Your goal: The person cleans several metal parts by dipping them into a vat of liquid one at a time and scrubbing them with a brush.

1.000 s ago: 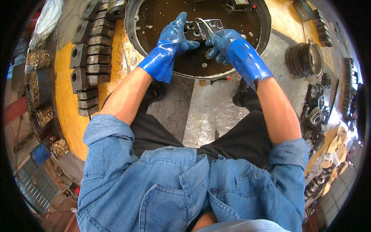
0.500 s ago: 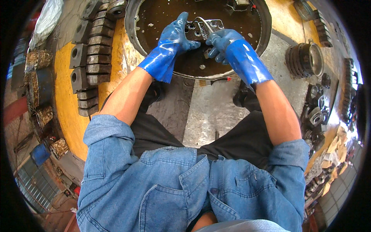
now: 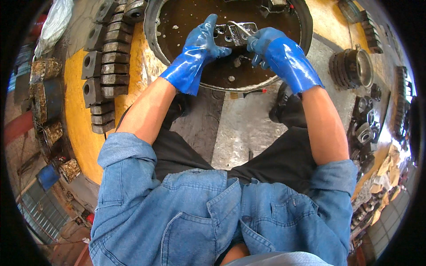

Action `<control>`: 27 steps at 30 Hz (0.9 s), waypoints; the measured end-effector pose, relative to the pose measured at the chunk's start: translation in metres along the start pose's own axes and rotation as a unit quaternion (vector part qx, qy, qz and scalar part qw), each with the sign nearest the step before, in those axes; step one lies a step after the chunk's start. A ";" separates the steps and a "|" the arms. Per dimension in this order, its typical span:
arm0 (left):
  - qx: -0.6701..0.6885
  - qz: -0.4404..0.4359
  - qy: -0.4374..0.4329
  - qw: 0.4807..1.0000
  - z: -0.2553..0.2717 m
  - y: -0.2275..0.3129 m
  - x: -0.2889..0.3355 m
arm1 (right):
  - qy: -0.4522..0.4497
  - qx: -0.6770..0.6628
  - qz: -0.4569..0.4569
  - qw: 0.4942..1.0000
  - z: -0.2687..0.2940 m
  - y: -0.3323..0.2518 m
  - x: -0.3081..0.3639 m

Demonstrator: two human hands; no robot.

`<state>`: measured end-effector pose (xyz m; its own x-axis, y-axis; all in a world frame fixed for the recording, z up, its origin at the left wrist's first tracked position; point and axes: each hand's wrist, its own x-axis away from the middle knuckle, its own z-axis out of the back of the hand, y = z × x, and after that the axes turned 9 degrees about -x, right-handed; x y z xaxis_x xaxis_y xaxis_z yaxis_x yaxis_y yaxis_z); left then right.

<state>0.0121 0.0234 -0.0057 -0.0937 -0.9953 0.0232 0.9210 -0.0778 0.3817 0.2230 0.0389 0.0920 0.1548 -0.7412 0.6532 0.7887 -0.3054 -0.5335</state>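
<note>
Both my hands wear long blue rubber gloves over a round metal basin [image 3: 153, 37] of murky brown liquid. A shiny rectangular metal block [image 3: 228, 38] with several round holes sits in the basin between my hands. My left hand [image 3: 202, 40] is at the block's left end, fingers up along one side and thumb below, gripping it. My right hand [image 3: 268, 44] is closed around a thin, pale, curved tool [image 3: 240, 29] that reaches over the block; its kind cannot be made out. Pale bits float in the liquid near the right fingers.
Rows of dark metal blocks [image 3: 115, 62] stand on the yellow surface [image 3: 77, 119] at the left. To the right are a stack of metal rings [image 3: 350, 68] and piled metal parts [image 3: 364, 133]. Another metal part [image 3: 275, 3] lies at the basin's far side.
My right hand has moved slightly right and up with the thin tool, whose angle has changed. My left hand and the block have stayed almost where they were.
</note>
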 end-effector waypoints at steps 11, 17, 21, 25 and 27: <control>0.032 -0.008 -0.028 0.999 -0.004 -0.016 -0.004 | -0.043 -0.060 0.013 0.997 -0.007 -0.006 0.001; 0.012 0.018 -0.033 0.999 0.005 0.002 -0.005 | 0.018 -0.063 -0.057 0.996 -0.001 0.016 -0.010; 0.033 0.005 -0.008 0.999 0.000 -0.009 -0.009 | 0.004 -0.112 -0.046 0.993 -0.024 0.025 0.001; 0.124 0.018 -0.055 0.991 0.005 -0.020 -0.023 | 0.014 -0.127 -0.060 0.990 -0.029 0.029 0.011; 0.134 0.040 -0.045 0.989 0.000 -0.025 -0.031 | 0.038 -0.096 -0.021 0.994 -0.031 0.027 0.003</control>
<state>-0.0083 0.0558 -0.0161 -0.0680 -0.9878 0.1403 0.7944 0.0314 0.6066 0.2266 0.0098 0.0626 0.0732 -0.7659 0.6388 0.6639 -0.4405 -0.6043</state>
